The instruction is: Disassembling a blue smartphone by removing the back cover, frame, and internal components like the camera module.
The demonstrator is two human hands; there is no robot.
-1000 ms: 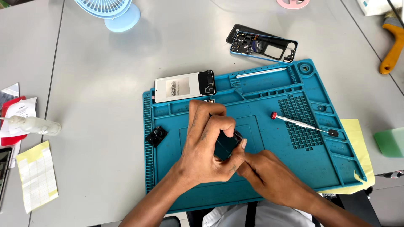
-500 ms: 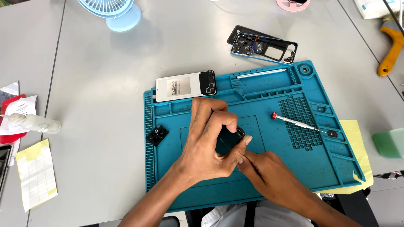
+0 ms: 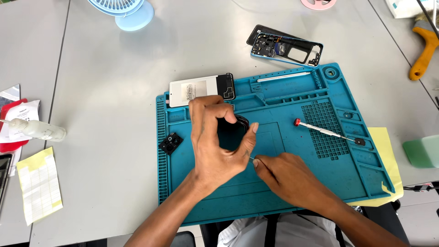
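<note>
From my remote post I count two hands (image 3: 215,142) (image 3: 288,176) at work, one blue mat (image 3: 283,196), one red-capped screwdriver (image 3: 325,131), one phone frame (image 3: 286,48), one white back cover (image 3: 201,89), one small black camera part (image 3: 170,143), one fan (image 3: 123,11), one white bottle (image 3: 36,130).

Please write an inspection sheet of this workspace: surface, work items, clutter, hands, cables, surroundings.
Surface: grey table with a teal repair mat.
Work items: small black part; thin pin-like tool, too small to identify.
Clutter: screwdriver, small black module, white phone cover, open phone frame, bottle, yellow sheet.
Hands: left hand grips the black part; right hand pinches the tool.
Cables: nothing seen.
Surroundings: blue fan, orange-handled brush.
</note>
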